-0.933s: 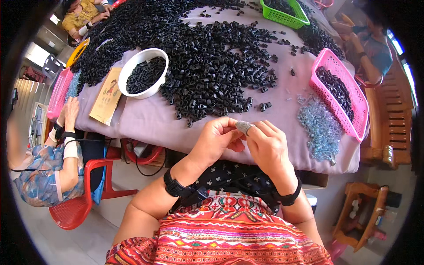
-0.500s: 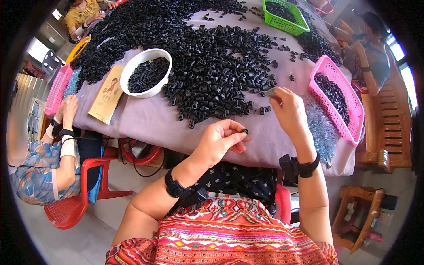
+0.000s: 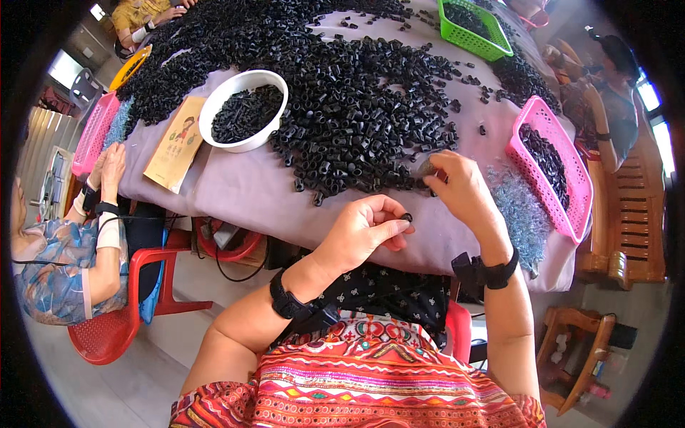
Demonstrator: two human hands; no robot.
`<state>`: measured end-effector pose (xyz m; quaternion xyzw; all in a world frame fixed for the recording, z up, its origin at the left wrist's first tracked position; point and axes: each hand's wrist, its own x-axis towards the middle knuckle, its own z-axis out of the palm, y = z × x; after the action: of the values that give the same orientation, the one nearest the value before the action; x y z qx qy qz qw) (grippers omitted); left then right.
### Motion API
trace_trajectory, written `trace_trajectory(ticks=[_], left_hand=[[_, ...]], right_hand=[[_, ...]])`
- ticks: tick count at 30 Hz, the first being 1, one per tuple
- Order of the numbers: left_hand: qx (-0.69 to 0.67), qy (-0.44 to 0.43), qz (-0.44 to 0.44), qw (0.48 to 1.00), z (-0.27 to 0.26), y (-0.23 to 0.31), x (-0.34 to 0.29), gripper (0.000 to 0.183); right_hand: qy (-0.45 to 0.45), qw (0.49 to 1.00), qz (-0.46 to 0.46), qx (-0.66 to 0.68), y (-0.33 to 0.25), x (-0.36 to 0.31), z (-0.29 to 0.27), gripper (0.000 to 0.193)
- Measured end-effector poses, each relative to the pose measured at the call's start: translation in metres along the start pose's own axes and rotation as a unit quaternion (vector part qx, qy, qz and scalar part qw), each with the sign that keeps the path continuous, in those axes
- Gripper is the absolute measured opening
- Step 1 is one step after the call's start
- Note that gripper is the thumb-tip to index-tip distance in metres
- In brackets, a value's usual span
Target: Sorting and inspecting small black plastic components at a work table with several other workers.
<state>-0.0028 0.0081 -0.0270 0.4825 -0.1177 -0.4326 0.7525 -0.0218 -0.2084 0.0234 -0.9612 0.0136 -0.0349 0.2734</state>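
A small black ring-shaped plastic part (image 3: pixel 407 217) is pinched between the thumb and fingers of my left hand (image 3: pixel 371 227), over the table's near edge. My right hand (image 3: pixel 460 185) is just to the right and a little farther off, its thumb and fingers drawn together beside the pile. Something small and greyish shows at its fingertips, too unclear to name. Beyond both hands spreads a large pile of black plastic parts (image 3: pixel 357 118), many of them short and hollow.
A white bowl (image 3: pixel 207 125) and a pink basket (image 3: pixel 524 153) hold black parts, as does a green basket (image 3: pixel 474 48). Blue mesh netting (image 3: pixel 517 214) lies beside the pink basket. A tan paper packet (image 3: pixel 175 146) rests left. Other people sit around the cloth-covered table (image 3: pixel 235 178).
My right hand has come nearer and slightly left, toward my left hand and the pile's edge. My left hand still pinches the black part. The whole view has shifted slightly.
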Motion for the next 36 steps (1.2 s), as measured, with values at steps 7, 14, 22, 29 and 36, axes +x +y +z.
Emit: trace_trajectory(ticks=[7,14,22,29,36], left_hand=[[0.010,-0.006,0.002,1.000,-0.001,0.000,0.001,0.011],[0.004,-0.001,0.002,1.000,-0.001,-0.001,0.000,0.010],[0.009,-0.015,0.011,1.000,-0.002,-0.002,0.001,0.011],[0.005,-0.018,0.008,1.000,-0.002,-0.002,0.001,0.011],[-0.001,-0.014,0.010,1.000,-0.003,-0.003,0.000,0.011]], right_hand=[[0.072,0.995,-0.071,-0.007,-0.002,0.033,0.011,0.011],[-0.007,0.997,-0.072,-0.032,-0.003,0.031,0.012,0.018],[0.035,0.999,-0.008,-0.011,0.009,0.021,-0.005,0.017],[0.044,0.995,-0.087,-0.017,-0.007,0.036,0.011,0.011],[-0.018,0.997,-0.068,-0.030,-0.016,0.030,0.008,0.021]])
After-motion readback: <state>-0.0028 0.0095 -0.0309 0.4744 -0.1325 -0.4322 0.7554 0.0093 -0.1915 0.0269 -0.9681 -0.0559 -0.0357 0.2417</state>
